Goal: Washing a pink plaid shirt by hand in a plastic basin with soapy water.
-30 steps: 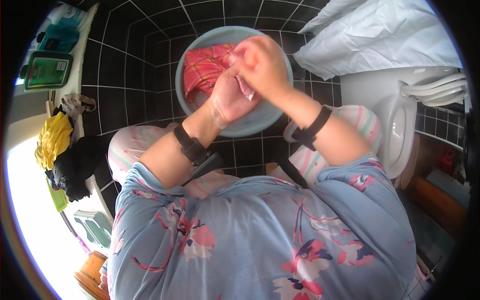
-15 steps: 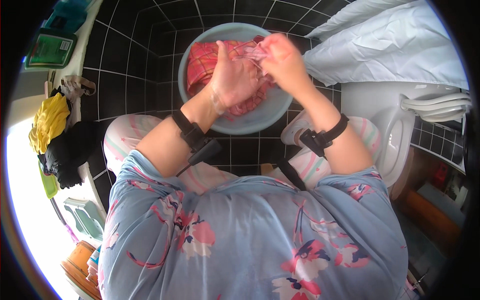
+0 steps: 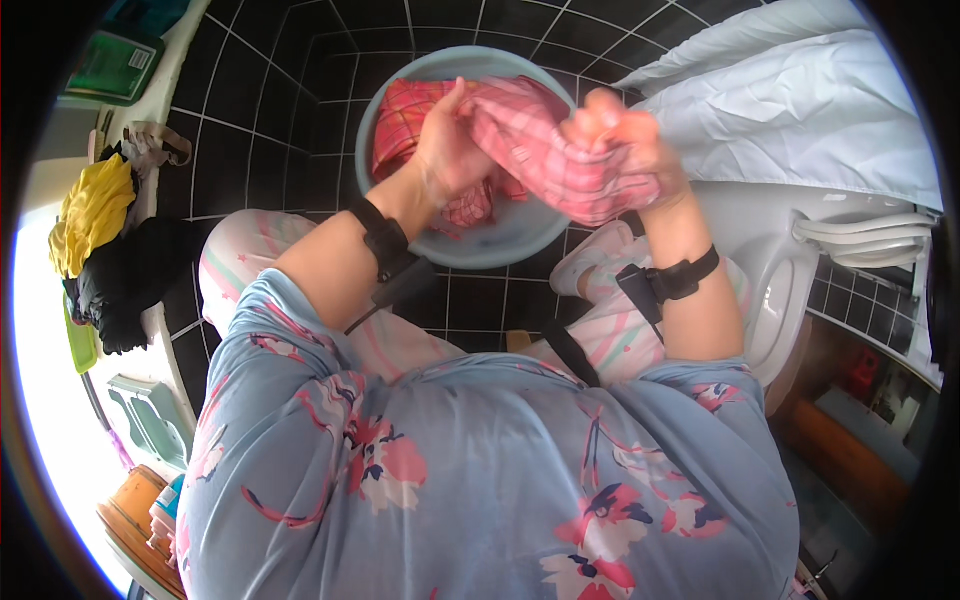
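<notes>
Right hand (image 3: 630, 150): gripping pink checked cloth (image 3: 545, 155), newly drawn rightward | Left hand (image 3: 452, 152): part-open against it | Upper centre: round pale-blue plastic basin (image 3: 535, 243) | Likely exposes more fabric for working

Around one light blue basin (image 3: 520, 246) there are two hands (image 3: 450, 152) over or beside it, two black forearm straps (image 3: 682, 280) on its near side, and one yellow cloth (image 3: 95, 215), one black cloth (image 3: 125, 285) and one green bottle (image 3: 115, 68) to its left.

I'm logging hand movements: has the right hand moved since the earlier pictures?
Yes. The right hand moved rightward, from over the basin to mostly past its right rim.
</notes>
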`<state>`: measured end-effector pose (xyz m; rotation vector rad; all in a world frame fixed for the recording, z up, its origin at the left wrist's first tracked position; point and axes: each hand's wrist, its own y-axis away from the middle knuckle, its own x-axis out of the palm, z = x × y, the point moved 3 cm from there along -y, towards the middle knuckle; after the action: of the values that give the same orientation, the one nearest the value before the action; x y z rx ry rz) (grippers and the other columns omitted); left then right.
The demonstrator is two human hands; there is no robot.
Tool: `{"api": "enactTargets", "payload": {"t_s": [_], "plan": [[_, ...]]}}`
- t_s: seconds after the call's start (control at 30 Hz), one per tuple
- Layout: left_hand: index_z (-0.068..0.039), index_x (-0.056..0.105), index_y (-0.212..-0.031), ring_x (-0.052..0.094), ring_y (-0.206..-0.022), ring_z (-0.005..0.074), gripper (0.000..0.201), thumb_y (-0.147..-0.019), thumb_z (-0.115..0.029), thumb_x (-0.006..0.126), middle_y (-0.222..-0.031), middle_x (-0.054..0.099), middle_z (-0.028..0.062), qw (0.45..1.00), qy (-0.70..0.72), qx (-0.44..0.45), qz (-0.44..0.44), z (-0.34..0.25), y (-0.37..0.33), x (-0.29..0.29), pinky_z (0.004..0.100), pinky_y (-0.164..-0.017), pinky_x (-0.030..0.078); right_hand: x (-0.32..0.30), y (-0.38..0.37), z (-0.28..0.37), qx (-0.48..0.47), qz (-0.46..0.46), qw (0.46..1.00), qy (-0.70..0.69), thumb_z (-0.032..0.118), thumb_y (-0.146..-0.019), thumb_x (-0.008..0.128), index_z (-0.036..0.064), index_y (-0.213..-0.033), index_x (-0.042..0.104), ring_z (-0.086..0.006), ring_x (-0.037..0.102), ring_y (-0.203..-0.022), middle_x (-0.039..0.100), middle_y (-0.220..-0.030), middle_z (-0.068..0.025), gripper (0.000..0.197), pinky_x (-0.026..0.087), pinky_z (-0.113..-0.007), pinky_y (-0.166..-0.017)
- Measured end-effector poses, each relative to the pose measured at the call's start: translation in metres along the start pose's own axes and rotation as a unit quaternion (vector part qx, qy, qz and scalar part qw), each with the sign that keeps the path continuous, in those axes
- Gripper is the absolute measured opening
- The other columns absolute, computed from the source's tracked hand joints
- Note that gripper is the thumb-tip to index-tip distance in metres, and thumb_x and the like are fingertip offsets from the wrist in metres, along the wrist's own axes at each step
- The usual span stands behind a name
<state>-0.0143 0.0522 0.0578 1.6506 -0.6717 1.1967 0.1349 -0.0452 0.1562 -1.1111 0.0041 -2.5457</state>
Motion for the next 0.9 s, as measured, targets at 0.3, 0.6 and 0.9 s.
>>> {"api": "enactTargets", "payload": {"t_s": [0.3, 0.6, 0.9], "plan": [[-0.001, 0.061, -0.114, 0.065, -0.102, 0.0286, 0.044, -0.095, -0.041, 0.057, -0.111, 0.066, 0.0155, 0.997, -0.068, -0.021, 0.009, 0.0, 0.009, 0.021, 0.0447, -0.094, 0.052, -0.025, -0.011, -0.059, -0.171, -0.366, 0.691, 0.6, 0.002, -0.079, 0.068, 0.0075, -0.106, 0.058, -0.0254, 0.061, -0.093, 0.061, -0.099, -0.0087, 0.029, 0.049, -0.037, -0.083], [-0.006, 0.055, -0.124, 0.059, -0.116, 0.0261, 0.045, -0.105, -0.041, 0.035, -0.124, 0.061, 0.0122, 0.992, -0.027, -0.061, 0.108, 0.031, 0.022, 0.011, 0.0429, -0.103, 0.046, 0.008, -0.039, -0.069, -0.203, -0.225, 0.552, 0.777, 0.034, -0.074, 0.079, 0.0169, -0.109, 0.069, -0.0305, 0.054, -0.105, 0.062, -0.108, -0.0054, 0.04, 0.042, -0.04, -0.091], [-0.01, 0.045, -0.139, 0.05, -0.128, 0.0285, 0.061, -0.101, -0.056, 0.032, -0.137, 0.052, 0.0111, 0.998, -0.025, -0.053, 0.036, 0.018, 0.037, 0.023, 0.0443, -0.112, 0.035, 0.026, -0.038, -0.082, -0.248, -0.269, 0.545, 0.754, 0.031, -0.076, 0.077, 0.0176, -0.109, 0.071, -0.0288, 0.055, -0.104, 0.062, -0.108, -0.0056, 0.036, 0.043, -0.041, -0.091]]}}
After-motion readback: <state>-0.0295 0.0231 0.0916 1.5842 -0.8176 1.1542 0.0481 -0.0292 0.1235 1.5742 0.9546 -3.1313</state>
